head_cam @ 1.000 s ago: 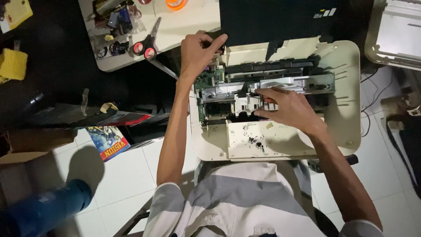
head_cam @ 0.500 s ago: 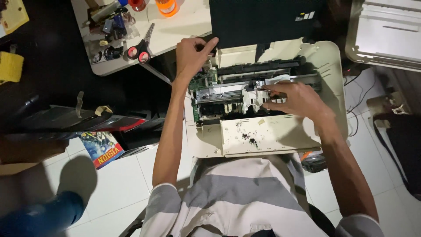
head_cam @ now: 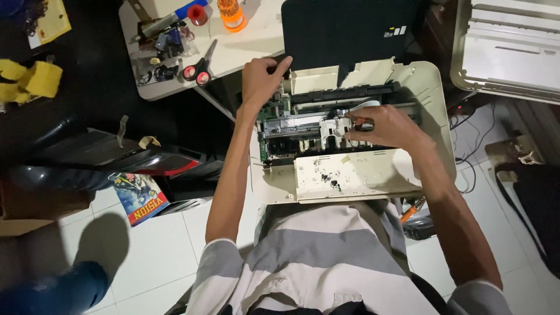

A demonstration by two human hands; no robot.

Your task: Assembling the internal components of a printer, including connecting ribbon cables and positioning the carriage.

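Right hand [head_cam: 388, 125] curled round a small tool with a red-and-black handle [head_cam: 363, 122], its tip down among the white plastic parts in the middle of the opened printer [head_cam: 350, 134]. Left hand [head_cam: 261, 79] gripping the printer's rear left corner, fingers bent over the edge where the dark raised lid [head_cam: 344, 29] meets the cream body.

Printer sits on the person's lap, just beyond a grey-and-white striped shirt [head_cam: 315, 256]. Nearest part: a flat cream plastic panel [head_cam: 356, 175], matte, smudged with black specks. Behind it the open bay — bare metal frame, a green circuit board [head_cam: 274, 108] at the left directly under the left wrist, a black bar across the back.

Left of the lap, on white floor tiles: a flat rectangular packet [head_cam: 140, 198], blue with a red band, lying tilted. Orange-handled tool [head_cam: 411, 210] on the floor under the printer's right edge.

Further out, a white table [head_cam: 245, 49] carrying red-handled scissors [head_cam: 198, 67], an orange-capped bottle [head_cam: 231, 13], small dark clutter. Yellow sponge-like blocks [head_cam: 32, 79] far left. Another cream machine casing [head_cam: 507, 49] top right.
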